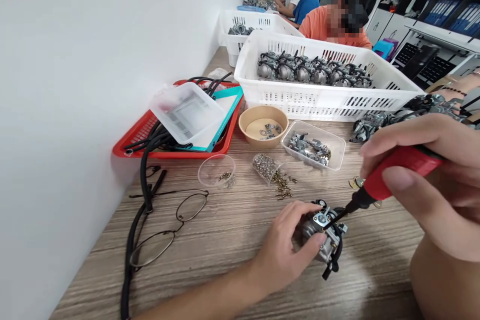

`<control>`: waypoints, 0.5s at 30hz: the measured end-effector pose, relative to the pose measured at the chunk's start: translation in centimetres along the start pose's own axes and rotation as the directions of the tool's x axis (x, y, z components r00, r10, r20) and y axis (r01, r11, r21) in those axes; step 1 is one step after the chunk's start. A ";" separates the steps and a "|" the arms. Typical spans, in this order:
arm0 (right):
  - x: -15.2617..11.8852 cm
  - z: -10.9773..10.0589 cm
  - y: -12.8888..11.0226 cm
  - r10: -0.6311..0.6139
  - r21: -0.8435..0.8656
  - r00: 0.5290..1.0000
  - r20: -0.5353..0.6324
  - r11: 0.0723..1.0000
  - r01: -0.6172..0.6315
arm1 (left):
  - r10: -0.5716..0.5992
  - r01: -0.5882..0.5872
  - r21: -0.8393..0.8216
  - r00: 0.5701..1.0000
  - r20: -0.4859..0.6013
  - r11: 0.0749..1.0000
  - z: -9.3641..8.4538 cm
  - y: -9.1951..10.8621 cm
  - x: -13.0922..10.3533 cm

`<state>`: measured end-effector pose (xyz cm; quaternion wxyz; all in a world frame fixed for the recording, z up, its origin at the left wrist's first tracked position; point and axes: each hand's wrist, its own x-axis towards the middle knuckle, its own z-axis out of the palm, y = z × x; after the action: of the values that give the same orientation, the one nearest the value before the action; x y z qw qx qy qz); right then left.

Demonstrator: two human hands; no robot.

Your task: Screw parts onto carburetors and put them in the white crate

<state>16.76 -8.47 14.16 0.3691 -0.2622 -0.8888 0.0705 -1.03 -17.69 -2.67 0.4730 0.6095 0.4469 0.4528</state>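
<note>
My left hand [290,240] grips a carburetor [330,242] low on the table, thumb and fingers on either side of its metal body. A black hose runs along the carburetor's right side. In my right hand [435,185] is a screwdriver [393,175] with a red and black handle. Its dark shaft slants down to the left, and the tip meets a plate on the carburetor's top, by a brass-coloured screw. Beyond my left hand, small screws [283,182] spill from a tipped clear cup [266,167].
A clear box [339,152] of metal parts, a tan bowl [245,127] and a clear round dish [202,172] stand behind. Eyeglasses [193,207] and a black hose [129,250] lie left, near a red basket [129,145]. A white crate [300,97] holds several carburetors. Co-workers sit beyond.
</note>
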 end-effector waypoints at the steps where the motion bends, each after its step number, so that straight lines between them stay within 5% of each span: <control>1: 0.0 0.0 0.1 -0.001 -0.045 1.000 -0.022 0.999 0.000 | 0.003 -0.003 0.000 1.000 0.001 1.000 0.0 0.0 0.0; 7: -0.1 0.2 0.8 0.020 0.054 1.000 0.006 0.998 -0.020 | 0.005 -0.005 0.004 1.000 0.002 1.000 0.0 0.1 0.0; 10: -0.1 0.3 0.7 0.022 -0.038 0.999 -0.044 0.999 -0.024 | 0.007 -0.007 0.005 1.000 0.002 1.000 0.0 0.0 0.0; 15: -0.1 0.2 0.3 0.055 0.124 0.998 -0.016 0.991 -0.052 | 0.011 -0.011 0.008 1.000 0.003 1.000 0.0 -0.1 0.1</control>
<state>16.77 -8.23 13.89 0.3912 -0.2633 -0.8718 0.1327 -1.04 -17.59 -2.74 0.4688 0.6146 0.4445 0.4527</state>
